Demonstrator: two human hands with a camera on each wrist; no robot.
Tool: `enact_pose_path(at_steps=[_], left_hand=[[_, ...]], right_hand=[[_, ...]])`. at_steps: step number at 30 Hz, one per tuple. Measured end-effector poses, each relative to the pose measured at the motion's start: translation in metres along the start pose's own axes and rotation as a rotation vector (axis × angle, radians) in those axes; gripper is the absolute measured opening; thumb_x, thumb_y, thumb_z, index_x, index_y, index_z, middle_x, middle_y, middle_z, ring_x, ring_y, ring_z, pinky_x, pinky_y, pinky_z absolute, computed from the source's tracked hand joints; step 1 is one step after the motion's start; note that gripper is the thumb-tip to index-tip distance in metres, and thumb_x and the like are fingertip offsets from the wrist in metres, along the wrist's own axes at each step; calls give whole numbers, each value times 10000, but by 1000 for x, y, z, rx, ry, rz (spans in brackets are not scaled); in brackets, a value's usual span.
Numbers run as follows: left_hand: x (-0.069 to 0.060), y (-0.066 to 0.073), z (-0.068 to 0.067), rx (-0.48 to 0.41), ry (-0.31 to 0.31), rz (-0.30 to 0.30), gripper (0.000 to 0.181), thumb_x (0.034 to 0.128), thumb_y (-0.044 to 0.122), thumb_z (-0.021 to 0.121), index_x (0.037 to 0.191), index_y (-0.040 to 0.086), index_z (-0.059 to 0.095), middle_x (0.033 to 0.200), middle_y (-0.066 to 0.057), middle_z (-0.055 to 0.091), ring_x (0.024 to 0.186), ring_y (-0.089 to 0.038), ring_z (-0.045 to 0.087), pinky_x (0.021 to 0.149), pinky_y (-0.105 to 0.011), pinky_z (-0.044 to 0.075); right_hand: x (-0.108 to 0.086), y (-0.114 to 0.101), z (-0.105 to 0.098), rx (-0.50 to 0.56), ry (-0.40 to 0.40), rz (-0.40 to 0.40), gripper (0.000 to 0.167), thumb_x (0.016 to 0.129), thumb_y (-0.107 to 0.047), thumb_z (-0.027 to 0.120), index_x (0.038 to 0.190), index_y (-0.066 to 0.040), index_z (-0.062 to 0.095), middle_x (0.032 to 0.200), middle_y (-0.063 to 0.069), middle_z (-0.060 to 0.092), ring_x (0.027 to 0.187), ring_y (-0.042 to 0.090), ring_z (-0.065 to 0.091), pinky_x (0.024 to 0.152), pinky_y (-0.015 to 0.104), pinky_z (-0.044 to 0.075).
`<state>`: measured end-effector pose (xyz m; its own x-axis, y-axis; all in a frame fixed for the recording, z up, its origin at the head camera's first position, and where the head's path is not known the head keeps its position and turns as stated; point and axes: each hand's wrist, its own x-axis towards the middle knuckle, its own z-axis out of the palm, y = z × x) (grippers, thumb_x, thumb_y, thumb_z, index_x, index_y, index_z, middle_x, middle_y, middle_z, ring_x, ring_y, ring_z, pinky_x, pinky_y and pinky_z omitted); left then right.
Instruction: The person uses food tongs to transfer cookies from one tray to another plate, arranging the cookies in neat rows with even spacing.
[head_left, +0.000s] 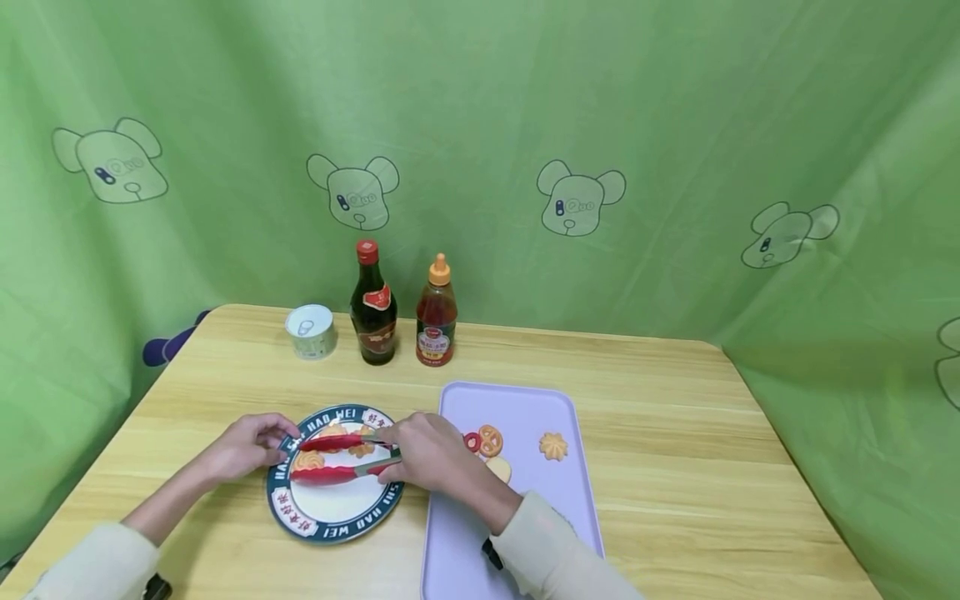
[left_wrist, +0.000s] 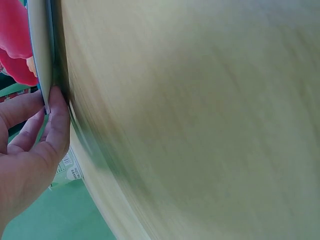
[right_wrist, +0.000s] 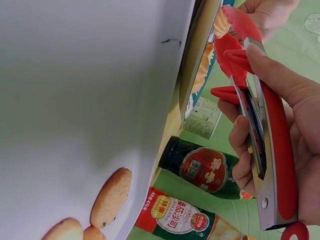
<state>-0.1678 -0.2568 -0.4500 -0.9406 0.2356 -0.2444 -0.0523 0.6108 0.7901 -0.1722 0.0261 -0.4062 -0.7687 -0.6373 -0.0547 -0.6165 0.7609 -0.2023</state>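
My left hand (head_left: pixel 243 450) pinches the rim of a round plate (head_left: pixel 337 532) at its left side. In the left wrist view the thumb lies over the rim and fingers under it. My right hand (head_left: pixel 435 454) grips red-and-silver food tongs (right_wrist: pixel 280 150) above the plate. Their red tips stand apart, one on each side of a swirled cookie (head_left: pixel 309 461); whether they touch it I cannot tell. More cookies, such as a golden one (head_left: pixel 362 450), lie on the plate, partly hidden by the tongs.
A lilac tray (head_left: pixel 461 542) lies right of the plate, under my right forearm. It bears a flower-shaped cookie (head_left: pixel 553 446), a pretzel-like one (head_left: pixel 491 440) and others. Behind stand a can (head_left: pixel 311 333), a dark sauce bottle (head_left: pixel 373 317) and a red sauce bottle (head_left: pixel 437 325).
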Motion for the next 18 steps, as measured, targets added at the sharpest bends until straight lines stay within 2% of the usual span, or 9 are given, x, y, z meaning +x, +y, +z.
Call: enact_pose_path(at_steps=[6,9,13,16,18], left_hand=[[0,-1,2,-7,0,0,302,785,-41,626,1085,-11,608,969,-109,601,832,-201,533,672,-250,491],[0,-1,2,-10,0,8,303,786,-43,625,1087,-18,606,969,-115,605,830,-198,539,669,-248,495],[0,-2,2,-10,1,10,302,790,-46,620,1090,-22,604,976,-115,608,831,-199,543,675,-245,498],[0,-1,2,-5,2,12,302,789,-44,620,1090,-25,604,978,-117,610,837,-199,552,682,-246,500],[0,-1,1,-5,6,9,303,787,-41,625,1089,-23,607,980,-118,612,843,-194,558,687,-245,501]], right_hand=[[-2,0,-2,6,-5,15,563,730,-457,765,1232,-234,644,1059,-36,722,679,52,531,553,187,374],[-6,2,-6,17,8,9,572,725,-450,773,1232,-219,645,1113,-34,708,801,49,613,629,201,452],[-15,10,-13,50,24,13,583,727,-422,782,1242,-190,637,1173,-26,684,1020,99,653,801,269,526],[-21,19,-17,71,30,25,603,731,-407,785,1260,-169,622,1202,-15,670,1097,138,635,882,313,522],[-26,27,-18,72,42,32,616,724,-400,793,1262,-157,619,1200,-9,671,1083,145,637,870,310,526]])
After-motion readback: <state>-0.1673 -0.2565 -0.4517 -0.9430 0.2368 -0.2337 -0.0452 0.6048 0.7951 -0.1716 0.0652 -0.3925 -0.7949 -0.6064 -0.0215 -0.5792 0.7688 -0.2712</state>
